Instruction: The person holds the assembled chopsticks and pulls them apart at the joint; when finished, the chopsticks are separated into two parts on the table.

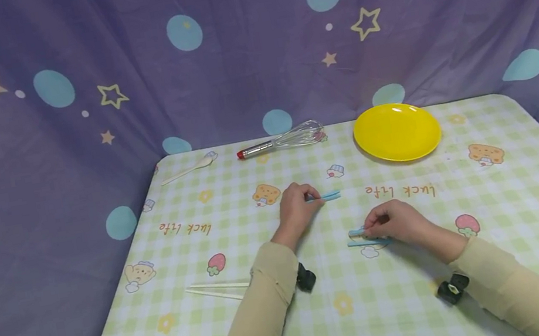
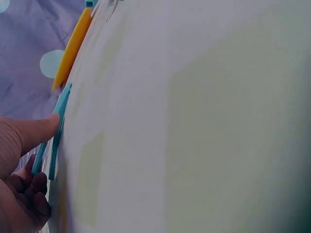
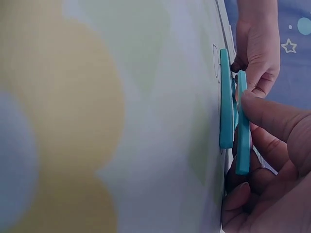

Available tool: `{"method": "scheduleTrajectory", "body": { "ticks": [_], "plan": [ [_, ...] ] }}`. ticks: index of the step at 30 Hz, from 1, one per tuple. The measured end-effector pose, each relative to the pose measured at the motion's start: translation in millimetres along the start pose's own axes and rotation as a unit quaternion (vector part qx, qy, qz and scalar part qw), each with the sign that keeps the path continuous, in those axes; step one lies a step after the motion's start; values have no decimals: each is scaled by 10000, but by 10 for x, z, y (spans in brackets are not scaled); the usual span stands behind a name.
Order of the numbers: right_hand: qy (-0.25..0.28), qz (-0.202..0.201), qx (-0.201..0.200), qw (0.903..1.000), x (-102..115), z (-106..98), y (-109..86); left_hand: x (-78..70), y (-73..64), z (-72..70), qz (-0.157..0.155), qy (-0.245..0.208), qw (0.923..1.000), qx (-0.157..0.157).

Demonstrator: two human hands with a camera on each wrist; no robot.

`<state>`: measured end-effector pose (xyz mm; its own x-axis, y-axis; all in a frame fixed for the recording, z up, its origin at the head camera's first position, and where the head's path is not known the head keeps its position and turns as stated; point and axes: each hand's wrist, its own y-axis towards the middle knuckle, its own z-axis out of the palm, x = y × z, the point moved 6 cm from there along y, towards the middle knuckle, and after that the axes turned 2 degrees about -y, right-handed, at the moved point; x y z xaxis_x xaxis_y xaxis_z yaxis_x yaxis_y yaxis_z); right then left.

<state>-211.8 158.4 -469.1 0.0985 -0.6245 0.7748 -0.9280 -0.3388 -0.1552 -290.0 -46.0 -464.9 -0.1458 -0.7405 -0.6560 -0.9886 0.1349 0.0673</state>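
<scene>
1. Head view up: nearest me, two beige sleeves are reaching in over the checked tablecloth, and pale chopsticks are lying flat, partly disappearing behind the left forearm.
2. Now the right hand: I'm seeing thumb and fingers closing narrowly, pinching one blue stick just above the cloth, while a second blue stick is lying right beside it.
3. Slightly farther off, the left hand is pinching too, its thumb pressing a third blue stick; a fourth blue stick is running close alongside, and I can't tell whether those two are touching.
4. Beyond the hands, I'm picking out a yellow plate sitting far right, a whisk lying mid-table with its red end pointing left, and a pale spoon resting far left.
5. Behind everything, a purple curtain is hanging, showing stars and blue ovals.
</scene>
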Motion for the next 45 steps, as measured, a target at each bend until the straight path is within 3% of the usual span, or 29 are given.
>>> {"method": "scheduleTrajectory", "body": {
  "ticks": [27,32,37,45],
  "plan": [
    [-218,-93,-6,9997,29,16,-15,48,15,-6,-310,463,9982,201],
    [-272,-138,5,9995,47,24,-20,77,26,-22,-420,177,9987,210],
    [-331,-139,-11,9994,42,33,-17,97,16,-69,-495,-519,9969,327],
    [-425,-143,42,9990,44,54,-24,121,-27,-125,-417,-1083,9914,598]
  ]
}}
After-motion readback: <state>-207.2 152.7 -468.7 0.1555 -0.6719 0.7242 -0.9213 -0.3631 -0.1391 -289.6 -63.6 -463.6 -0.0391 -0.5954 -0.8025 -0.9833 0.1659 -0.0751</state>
